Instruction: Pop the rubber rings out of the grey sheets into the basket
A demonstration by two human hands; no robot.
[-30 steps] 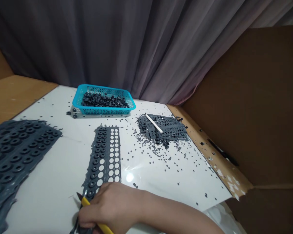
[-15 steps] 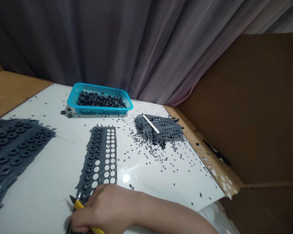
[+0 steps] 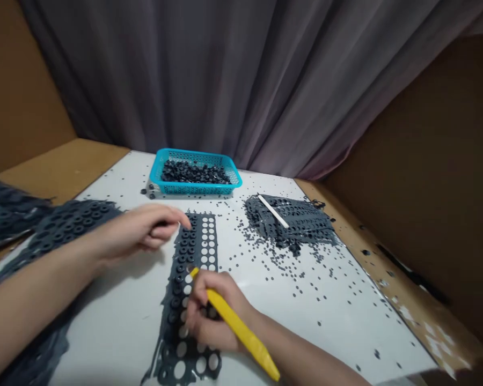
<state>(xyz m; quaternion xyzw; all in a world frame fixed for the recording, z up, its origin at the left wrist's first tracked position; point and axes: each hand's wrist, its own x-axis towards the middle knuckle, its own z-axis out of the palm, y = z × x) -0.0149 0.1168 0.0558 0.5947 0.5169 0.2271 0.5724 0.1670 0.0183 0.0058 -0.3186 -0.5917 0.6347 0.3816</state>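
A long grey rubber strip (image 3: 193, 252) with rows of black rings and punched-out holes lies on the white sheet (image 3: 116, 321). My right hand (image 3: 209, 313) rests on the strip's near part, closed round a yellow-handled tool (image 3: 241, 329) whose tip points at the strip's middle. My left hand (image 3: 145, 230) reaches in from the left. Its fingers are pinched together at the strip's far left edge, touching a ring; whether they hold it I cannot tell.
A blue basket (image 3: 195, 185) of black rings stands at the back. A pile of emptied grey strips (image 3: 293, 222) with a white stick (image 3: 272, 210) lies to the right. Full grey mats (image 3: 56, 230) lie at left. Small black punchings are scattered over the sheet. Brown cardboard walls surround.
The view has shifted. My left hand has come in and reached the strip's far edge. My right hand with the yellow tool has moved up the strip towards its middle.
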